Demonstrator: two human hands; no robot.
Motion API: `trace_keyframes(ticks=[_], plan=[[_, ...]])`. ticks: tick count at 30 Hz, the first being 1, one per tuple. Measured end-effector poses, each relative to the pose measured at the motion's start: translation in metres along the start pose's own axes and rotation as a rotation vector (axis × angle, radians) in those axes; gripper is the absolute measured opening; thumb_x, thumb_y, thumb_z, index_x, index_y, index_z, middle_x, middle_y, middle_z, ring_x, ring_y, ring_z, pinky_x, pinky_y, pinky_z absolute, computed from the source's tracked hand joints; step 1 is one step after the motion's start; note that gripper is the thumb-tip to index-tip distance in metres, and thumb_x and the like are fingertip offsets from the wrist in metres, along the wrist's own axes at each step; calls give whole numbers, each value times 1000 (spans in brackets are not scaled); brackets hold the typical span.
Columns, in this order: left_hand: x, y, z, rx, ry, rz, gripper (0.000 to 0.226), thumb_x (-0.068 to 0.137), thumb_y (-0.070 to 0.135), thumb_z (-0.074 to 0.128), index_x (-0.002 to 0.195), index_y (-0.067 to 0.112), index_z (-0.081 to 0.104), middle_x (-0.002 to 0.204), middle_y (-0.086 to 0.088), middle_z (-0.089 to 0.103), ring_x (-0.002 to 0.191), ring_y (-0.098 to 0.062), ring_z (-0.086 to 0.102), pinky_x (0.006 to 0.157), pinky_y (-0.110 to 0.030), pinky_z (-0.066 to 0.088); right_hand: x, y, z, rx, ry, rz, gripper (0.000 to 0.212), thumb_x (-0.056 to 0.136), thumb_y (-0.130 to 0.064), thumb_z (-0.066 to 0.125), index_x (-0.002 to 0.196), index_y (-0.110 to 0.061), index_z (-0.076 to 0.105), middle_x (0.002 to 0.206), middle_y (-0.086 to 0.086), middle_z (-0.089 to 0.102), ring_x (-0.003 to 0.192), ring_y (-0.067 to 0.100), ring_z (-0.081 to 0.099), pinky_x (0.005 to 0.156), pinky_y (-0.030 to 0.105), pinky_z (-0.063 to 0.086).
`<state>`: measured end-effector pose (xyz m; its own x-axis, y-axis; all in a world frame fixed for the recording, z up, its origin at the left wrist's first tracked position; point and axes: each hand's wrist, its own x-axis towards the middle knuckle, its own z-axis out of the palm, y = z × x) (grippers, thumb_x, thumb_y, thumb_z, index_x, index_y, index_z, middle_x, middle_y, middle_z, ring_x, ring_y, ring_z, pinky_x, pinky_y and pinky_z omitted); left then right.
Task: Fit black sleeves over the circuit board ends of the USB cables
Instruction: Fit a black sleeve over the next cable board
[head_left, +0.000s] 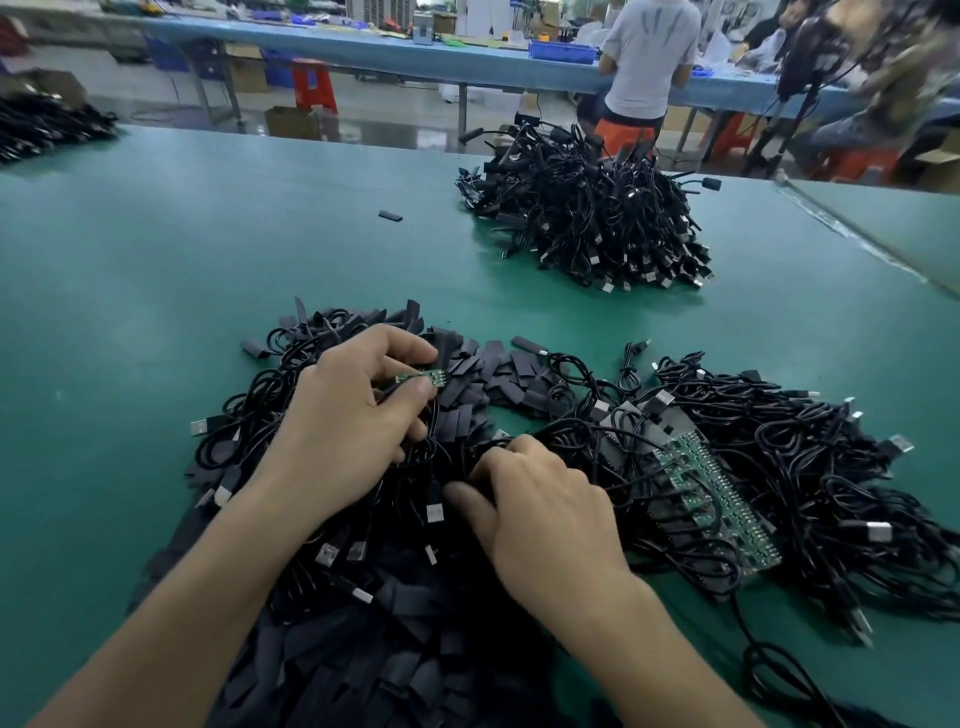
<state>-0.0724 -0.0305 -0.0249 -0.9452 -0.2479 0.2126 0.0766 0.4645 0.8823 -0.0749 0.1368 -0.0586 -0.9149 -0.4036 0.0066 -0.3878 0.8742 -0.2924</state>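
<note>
My left hand (353, 415) pinches a small green circuit board (422, 378) on the end of a black USB cable, between thumb and forefinger. My right hand (540, 509) lies knuckles up with its fingers curled down into the flat black sleeves (467, 410); what its fingertips hold is hidden. The sleeves lie scattered in a heap under and around both hands. To the right, a row of green circuit boards (711, 499) lies side by side amid a tangle of USB cables (810, 467).
A tall pile of black cables (592, 208) stands at the far middle of the green table (156, 270). One loose sleeve (390, 216) lies alone beyond. Another cable pile (47, 127) sits far left. People on stools work at a blue bench behind.
</note>
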Motion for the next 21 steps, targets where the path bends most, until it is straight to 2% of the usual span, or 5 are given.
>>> trace_keyframes(ticks=[3,6,9,15,21], plan=[[0,2,0,-36,2,9,31,91,5,63,84,35,67,82,4,70,56,-14,70,46,-21,50,-3,-7,9,-56,106,34,49,97,-67,26,98,-26,54,91,-6,35,83,26,63,58,34,30],[0,1,0,-31,13,11,35,87,0,60,82,33,70,77,2,73,60,-16,71,51,-21,53,-2,-5,11,-43,110,37,41,98,-62,34,109,-31,59,93,-8,38,85,25,64,60,32,32],[1,-2,0,-21,-1,17,38,86,-4,59,80,31,72,77,5,74,64,-15,73,57,-24,56,0,1,6,33,81,16,29,99,-51,44,116,-34,60,104,-8,53,92,26,64,65,34,35],[1,-5,-2,-108,-36,31,29,90,1,68,81,28,71,78,-2,75,63,-20,73,57,-29,59,5,6,-8,232,105,68,18,96,-46,53,99,-30,59,93,-9,56,90,23,59,69,34,39],[0,1,-3,-136,40,54,27,89,9,71,82,32,60,76,3,74,50,-23,69,45,-24,53,5,11,-22,208,-127,40,46,80,-53,73,106,-36,40,101,-6,58,92,23,60,81,43,52]])
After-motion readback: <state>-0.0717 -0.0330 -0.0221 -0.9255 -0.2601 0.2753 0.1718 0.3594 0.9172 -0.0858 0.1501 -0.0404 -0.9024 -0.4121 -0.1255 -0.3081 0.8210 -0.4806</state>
